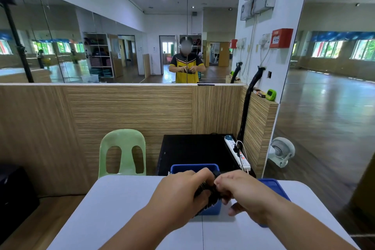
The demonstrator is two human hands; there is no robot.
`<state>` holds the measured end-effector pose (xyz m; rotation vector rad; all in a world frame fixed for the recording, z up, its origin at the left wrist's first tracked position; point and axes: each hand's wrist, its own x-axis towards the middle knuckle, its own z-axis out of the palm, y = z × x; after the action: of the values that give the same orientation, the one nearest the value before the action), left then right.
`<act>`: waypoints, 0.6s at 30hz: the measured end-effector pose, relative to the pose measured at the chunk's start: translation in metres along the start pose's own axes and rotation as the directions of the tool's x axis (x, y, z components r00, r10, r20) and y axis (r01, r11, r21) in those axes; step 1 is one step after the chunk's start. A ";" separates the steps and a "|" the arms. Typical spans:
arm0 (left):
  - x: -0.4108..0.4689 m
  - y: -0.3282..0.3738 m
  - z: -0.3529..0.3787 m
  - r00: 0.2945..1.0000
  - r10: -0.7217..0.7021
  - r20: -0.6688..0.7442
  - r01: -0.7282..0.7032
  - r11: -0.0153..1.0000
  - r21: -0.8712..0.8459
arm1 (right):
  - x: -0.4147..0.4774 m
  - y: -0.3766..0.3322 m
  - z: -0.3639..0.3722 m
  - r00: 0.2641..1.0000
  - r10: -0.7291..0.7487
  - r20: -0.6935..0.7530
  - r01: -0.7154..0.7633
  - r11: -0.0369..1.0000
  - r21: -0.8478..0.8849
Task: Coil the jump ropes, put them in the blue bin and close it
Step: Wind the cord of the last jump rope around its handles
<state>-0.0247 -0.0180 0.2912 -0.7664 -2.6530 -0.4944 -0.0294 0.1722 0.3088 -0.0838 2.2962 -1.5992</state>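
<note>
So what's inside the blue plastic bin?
Only the walls of the blue plastic bin show. The left hand and right hand, gripping a coiled black jump rope, cover its inside.

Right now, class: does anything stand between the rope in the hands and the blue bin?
Nothing visible does. The left hand and right hand hold the coiled rope at the open bin; the lid lies off it, to the right.

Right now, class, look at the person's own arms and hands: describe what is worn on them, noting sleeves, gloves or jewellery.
Both forearms are bare to the frame's edge: no sleeves, gloves, watch or bracelet on the left hand or right hand. The mirror shows a yellow-and-black short-sleeved shirt.
</note>
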 end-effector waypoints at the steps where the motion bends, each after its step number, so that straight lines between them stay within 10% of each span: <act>1: 0.000 -0.002 0.001 1.000 0.019 -0.003 -0.019 0.999 0.029 | 0.000 -0.001 0.000 1.000 0.005 0.005 -0.005 1.000 -0.010; 18: 0.017 -0.028 -0.001 0.912 0.411 -0.004 -0.396 0.881 0.260 | 0.000 -0.019 -0.007 0.997 -0.072 0.032 0.076 0.980 -0.183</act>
<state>-0.0531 -0.0331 0.2928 -1.1613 -2.3426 -0.0603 -0.0340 0.1716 0.3284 -0.2351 2.4426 -1.4071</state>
